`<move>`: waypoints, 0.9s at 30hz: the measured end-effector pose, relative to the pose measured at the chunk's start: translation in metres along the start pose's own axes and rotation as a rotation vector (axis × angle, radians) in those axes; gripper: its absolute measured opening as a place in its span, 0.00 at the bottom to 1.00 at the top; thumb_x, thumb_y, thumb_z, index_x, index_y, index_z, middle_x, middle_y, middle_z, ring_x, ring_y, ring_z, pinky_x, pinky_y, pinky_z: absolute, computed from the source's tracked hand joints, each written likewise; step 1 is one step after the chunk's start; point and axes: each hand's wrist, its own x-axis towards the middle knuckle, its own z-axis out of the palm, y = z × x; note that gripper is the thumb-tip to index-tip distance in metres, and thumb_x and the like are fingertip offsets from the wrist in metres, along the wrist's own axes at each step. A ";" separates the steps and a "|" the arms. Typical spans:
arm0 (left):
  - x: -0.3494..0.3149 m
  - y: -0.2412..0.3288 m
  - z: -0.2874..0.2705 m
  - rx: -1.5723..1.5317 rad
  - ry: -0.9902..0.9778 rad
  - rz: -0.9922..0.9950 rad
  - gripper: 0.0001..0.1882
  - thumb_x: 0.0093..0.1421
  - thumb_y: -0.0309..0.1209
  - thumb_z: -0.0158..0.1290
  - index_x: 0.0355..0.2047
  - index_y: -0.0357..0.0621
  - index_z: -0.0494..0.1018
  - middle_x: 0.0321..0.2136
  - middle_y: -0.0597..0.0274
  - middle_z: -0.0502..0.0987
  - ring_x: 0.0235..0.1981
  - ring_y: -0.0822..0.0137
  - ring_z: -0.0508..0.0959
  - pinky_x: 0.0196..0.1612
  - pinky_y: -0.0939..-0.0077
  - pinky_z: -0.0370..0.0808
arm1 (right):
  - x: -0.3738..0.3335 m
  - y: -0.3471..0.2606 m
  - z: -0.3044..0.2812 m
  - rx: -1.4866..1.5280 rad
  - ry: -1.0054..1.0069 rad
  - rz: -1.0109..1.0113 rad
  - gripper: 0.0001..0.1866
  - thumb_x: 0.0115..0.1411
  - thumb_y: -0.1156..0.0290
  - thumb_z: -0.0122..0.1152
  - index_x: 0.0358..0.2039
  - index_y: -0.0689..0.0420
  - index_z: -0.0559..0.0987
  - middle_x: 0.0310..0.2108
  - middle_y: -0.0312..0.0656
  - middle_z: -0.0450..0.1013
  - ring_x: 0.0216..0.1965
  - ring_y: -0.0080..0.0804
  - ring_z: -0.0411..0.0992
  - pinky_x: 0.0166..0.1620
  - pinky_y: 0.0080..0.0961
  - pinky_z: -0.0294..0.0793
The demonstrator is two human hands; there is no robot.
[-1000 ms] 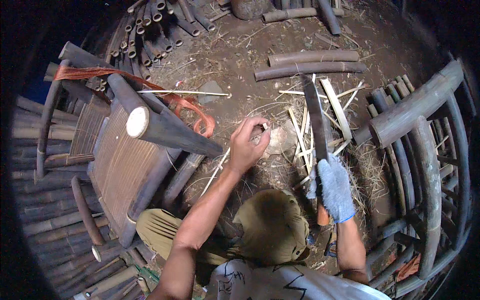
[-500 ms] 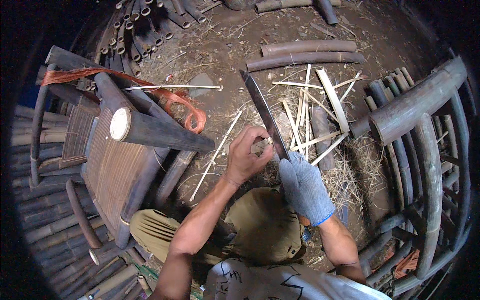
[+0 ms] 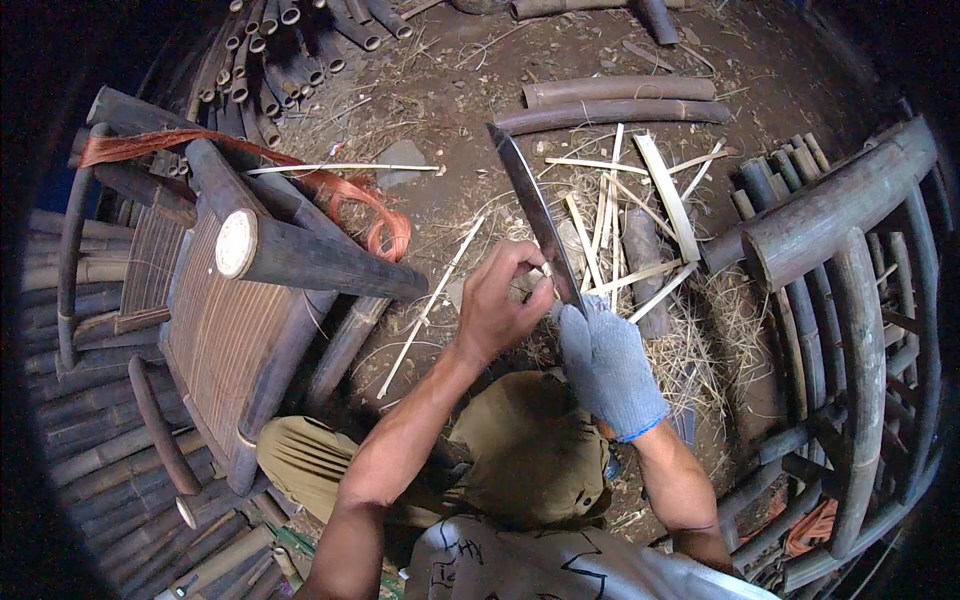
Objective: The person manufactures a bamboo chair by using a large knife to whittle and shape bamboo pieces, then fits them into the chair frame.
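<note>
In my gloved right hand is the grip of a machete, its long dark blade angled up and to the left. The glove is grey knit with a blue cuff. My bare left hand is curled beside the blade's lower part, thumb and forefinger pinched together. A small pale piece of bamboo shows at those fingertips, close against the blade; most of it is hidden. Beyond my right hand, pale split bamboo strips lie crisscrossed on the dirt floor.
At left stands a bamboo chair with a slatted seat, an orange cord and a thick bamboo post. A bamboo frame stands at right. Two bamboo lengths lie ahead; cut poles are piled far left.
The machete and both hands have shifted slightly up and to the right. Both grips look the same as before.
</note>
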 end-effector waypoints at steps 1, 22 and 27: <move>0.001 0.001 -0.001 -0.002 -0.007 -0.025 0.14 0.50 0.20 0.60 0.38 0.39 0.71 0.35 0.53 0.76 0.37 0.57 0.80 0.41 0.68 0.79 | 0.002 0.000 0.001 -0.047 -0.009 0.000 0.03 0.55 0.79 0.54 0.31 0.62 0.74 0.30 0.54 0.72 0.30 0.52 0.76 0.30 0.42 0.77; 0.142 -0.080 0.013 0.632 -0.283 0.251 0.23 0.69 0.47 0.41 0.44 0.45 0.79 0.45 0.56 0.79 0.56 0.57 0.74 0.68 0.44 0.51 | 0.038 0.028 0.066 -0.011 -0.031 0.230 0.10 0.61 0.72 0.49 0.29 0.62 0.76 0.29 0.55 0.75 0.30 0.54 0.77 0.32 0.45 0.78; 0.141 -0.050 -0.011 0.424 0.229 0.241 0.19 0.66 0.46 0.51 0.36 0.41 0.76 0.31 0.54 0.78 0.41 0.57 0.78 0.52 0.56 0.70 | 0.046 0.044 0.063 -0.069 0.024 0.055 0.09 0.60 0.72 0.50 0.29 0.61 0.77 0.28 0.56 0.75 0.30 0.53 0.78 0.33 0.45 0.79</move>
